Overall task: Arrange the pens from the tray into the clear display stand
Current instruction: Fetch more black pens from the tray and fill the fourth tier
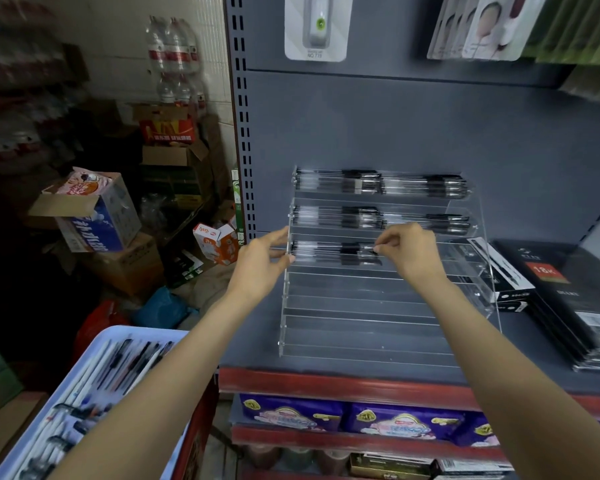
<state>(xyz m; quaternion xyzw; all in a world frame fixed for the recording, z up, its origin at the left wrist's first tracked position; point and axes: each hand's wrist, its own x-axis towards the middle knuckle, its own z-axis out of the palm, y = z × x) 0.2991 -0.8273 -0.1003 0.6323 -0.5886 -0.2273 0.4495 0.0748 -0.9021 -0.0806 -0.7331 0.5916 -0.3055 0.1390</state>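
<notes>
A clear stepped display stand point(368, 306) sits on the grey shelf. Its top two rows hold black-capped clear pens, and the third row holds a few pens point(329, 252) on its left half. My right hand point(407, 249) pinches the cap end of a pen in that third row. My left hand point(264, 258) touches the stand's left edge at the same row, thumb and fingers at the pens' tips. A light blue tray point(94, 344) at lower left holds several more pens point(125, 365), blurred.
Black boxed goods point(568, 299) are stacked right of the stand. Packaged items hang on the back panel above. Purple packs point(350, 417) fill the shelf below the red shelf edge. Cardboard boxes and water bottles crowd the floor at left.
</notes>
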